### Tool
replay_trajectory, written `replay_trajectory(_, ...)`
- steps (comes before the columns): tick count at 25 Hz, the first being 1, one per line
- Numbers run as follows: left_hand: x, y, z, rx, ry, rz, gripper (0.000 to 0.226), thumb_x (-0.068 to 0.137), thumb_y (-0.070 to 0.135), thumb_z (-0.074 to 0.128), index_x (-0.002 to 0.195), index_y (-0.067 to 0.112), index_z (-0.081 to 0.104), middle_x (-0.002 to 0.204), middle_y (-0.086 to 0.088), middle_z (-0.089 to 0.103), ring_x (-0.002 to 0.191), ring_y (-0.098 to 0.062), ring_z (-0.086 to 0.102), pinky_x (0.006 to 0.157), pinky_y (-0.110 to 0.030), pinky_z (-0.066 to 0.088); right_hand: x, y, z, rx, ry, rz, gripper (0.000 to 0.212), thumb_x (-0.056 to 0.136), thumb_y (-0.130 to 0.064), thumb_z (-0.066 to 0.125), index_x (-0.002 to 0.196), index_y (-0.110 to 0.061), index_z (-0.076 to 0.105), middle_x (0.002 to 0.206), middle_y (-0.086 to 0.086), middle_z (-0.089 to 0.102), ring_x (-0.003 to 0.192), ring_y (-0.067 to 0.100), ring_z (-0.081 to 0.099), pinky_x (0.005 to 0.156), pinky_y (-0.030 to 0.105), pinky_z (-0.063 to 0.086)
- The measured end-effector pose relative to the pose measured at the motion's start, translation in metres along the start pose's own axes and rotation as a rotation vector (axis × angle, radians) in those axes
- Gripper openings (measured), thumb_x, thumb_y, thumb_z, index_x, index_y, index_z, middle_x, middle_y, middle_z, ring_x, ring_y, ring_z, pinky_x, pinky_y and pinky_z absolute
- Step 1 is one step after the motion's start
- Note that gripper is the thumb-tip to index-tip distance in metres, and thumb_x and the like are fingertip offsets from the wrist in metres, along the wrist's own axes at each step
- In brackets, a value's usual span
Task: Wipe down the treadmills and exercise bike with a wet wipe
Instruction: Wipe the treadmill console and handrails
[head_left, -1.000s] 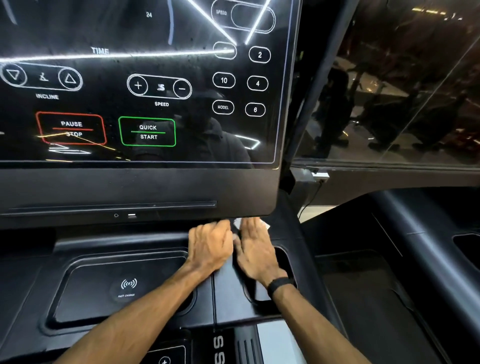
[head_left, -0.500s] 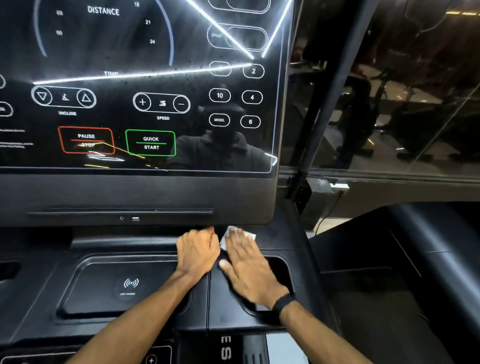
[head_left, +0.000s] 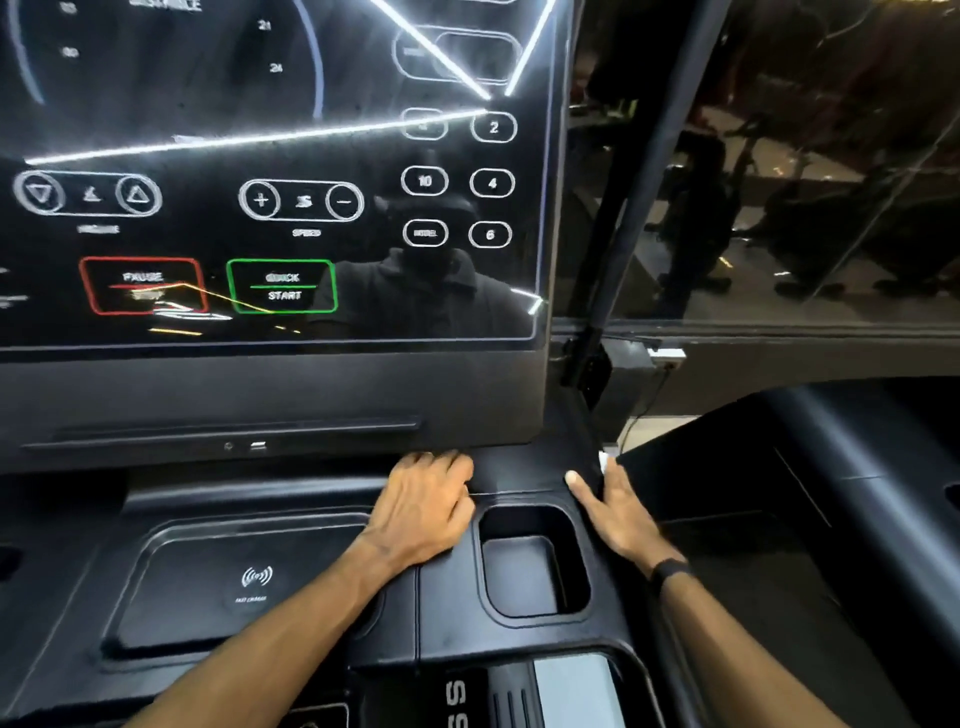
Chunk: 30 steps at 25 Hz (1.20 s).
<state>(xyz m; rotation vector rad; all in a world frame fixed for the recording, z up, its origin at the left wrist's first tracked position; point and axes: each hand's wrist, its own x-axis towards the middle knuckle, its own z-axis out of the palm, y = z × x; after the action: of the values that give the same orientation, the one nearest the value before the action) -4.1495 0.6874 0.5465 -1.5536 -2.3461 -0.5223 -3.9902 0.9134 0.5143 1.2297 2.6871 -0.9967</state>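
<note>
Wet wipe (head_left: 604, 460) under R hand (head_left: 615, 512) on treadmill (head_left: 519, 470) edge, flat grip; L hand (head_left: 421, 512) loose, cup holder (head_left: 530, 566) bare.

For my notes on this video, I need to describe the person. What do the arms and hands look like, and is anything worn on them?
Both forearms are bare, with no sleeves in view. The right hand has a plain black band around its wrist. The left hand wears nothing visible: no glove, ring or watch.

both hands (head_left: 421, 514) (head_left: 615, 512) flat, apart
</note>
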Motion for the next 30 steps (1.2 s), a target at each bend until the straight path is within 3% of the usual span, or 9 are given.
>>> replay_trajectory(6, 0.006, -0.006, 0.017, -0.053, -0.198, 0.289, 0.049, 0.096, 0.051, 0.044, 0.130, 0.017, 0.056, 0.131, -0.003, 0.058, 0.114, -0.021, 0.058, 0.097, -0.036, 0.041, -0.074, -0.024, 0.051, -0.382, 0.033, -0.073, 0.093, 0.098, -0.072, 0.006, 0.156, -0.003, 0.027, 0.160, 0.025, 0.027, 0.145, 0.045, 0.029, 0.118, 0.050, 0.025)
replay_trajectory(8, 0.011, -0.010, 0.020, -0.090, -0.340, 0.289, 0.064, 0.099, 0.059, 0.032, 0.150, 0.020, 0.040, 0.155, -0.003, 0.042, 0.138, -0.020, 0.043, 0.114, -0.038, 0.033, -0.058, -0.008, 0.032, -0.236, 0.032, -0.089, 0.091, 0.093, -0.079, 0.011, 0.161, -0.018, 0.016, 0.168, 0.008, 0.014, 0.153, 0.030, 0.014, 0.124, 0.040, 0.013)
replay_trajectory(10, 0.013, -0.011, 0.020, -0.102, -0.436, 0.306, 0.073, 0.098, 0.063, 0.023, 0.158, 0.022, 0.025, 0.165, -0.002, 0.023, 0.151, -0.018, 0.024, 0.123, -0.039, 0.019, -0.038, 0.003, -0.004, 0.052, -0.089, 0.174, 0.088, 0.092, -0.078, 0.016, 0.161, -0.024, 0.020, 0.167, 0.003, 0.019, 0.153, 0.023, 0.017, 0.124, 0.034, 0.012)
replay_trajectory(12, 0.011, -0.010, 0.021, -0.083, -0.447, 0.320, 0.074, 0.098, 0.062, 0.022, 0.159, 0.020, 0.022, 0.166, -0.002, 0.019, 0.153, -0.019, 0.016, 0.125, -0.039, 0.010, -0.034, 0.006, -0.020, 0.162, -0.200, 0.373, 0.091, 0.093, -0.078, 0.018, 0.157, -0.015, 0.032, 0.163, 0.008, 0.030, 0.150, 0.025, 0.027, 0.122, 0.034, 0.018)
replay_trajectory(15, 0.014, -0.009, 0.023, -0.079, -0.398, 0.308, 0.072, 0.095, 0.057, 0.027, 0.155, 0.017, 0.033, 0.163, -0.006, 0.029, 0.150, -0.023, 0.028, 0.123, -0.040, 0.017, -0.066, -0.021, -0.004, -0.131, -0.093, 0.459, 0.099, 0.091, -0.082, 0.022, 0.153, -0.006, 0.036, 0.156, 0.014, 0.040, 0.143, 0.031, 0.040, 0.116, 0.040, 0.029)
replay_trajectory(18, 0.014, -0.008, 0.027, -0.082, -0.400, 0.308, 0.073, 0.089, 0.053, 0.027, 0.152, 0.018, 0.038, 0.161, -0.005, 0.032, 0.146, -0.024, 0.033, 0.120, -0.040, 0.023, -0.080, -0.054, 0.019, -0.345, 0.046, 0.353, 0.097, 0.091, -0.079, 0.025, 0.152, -0.004, 0.030, 0.153, 0.023, 0.034, 0.140, 0.039, 0.036, 0.117, 0.045, 0.028)
replay_trajectory(22, 0.015, -0.011, 0.022, -0.102, -0.395, 0.283, 0.070, 0.085, 0.046, 0.035, 0.148, 0.018, 0.045, 0.158, -0.003, 0.038, 0.143, -0.022, 0.039, 0.118, -0.039, 0.028, -0.034, -0.055, 0.030, -0.236, 0.065, 0.057, 0.093, 0.095, -0.073, 0.024, 0.157, -0.005, 0.013, 0.162, 0.026, 0.013, 0.150, 0.041, 0.012, 0.123, 0.045, 0.010)
replay_trajectory(26, 0.014, -0.011, 0.019, -0.109, -0.414, 0.280, 0.071, 0.086, 0.043, 0.029, 0.152, 0.017, 0.039, 0.162, -0.002, 0.029, 0.149, -0.020, 0.028, 0.123, -0.038, 0.019, -0.006, -0.037, -0.008, 0.128, 0.036, 0.288, 0.079, 0.098, -0.071, 0.023, 0.156, -0.018, 0.033, 0.156, 0.014, 0.041, 0.143, 0.034, 0.037, 0.116, 0.038, 0.026)
replay_trajectory(30, 0.014, -0.007, 0.021, -0.115, -0.406, 0.259, 0.071, 0.084, 0.042, 0.033, 0.150, 0.017, 0.042, 0.161, -0.003, 0.033, 0.146, -0.020, 0.033, 0.121, -0.038, 0.021, -0.025, -0.065, -0.003, -0.249, 0.006, 0.328, 0.090, 0.094, -0.077, 0.024, 0.142, -0.006, 0.051, 0.145, 0.020, 0.050, 0.134, 0.038, 0.047, 0.110, 0.043, 0.037)
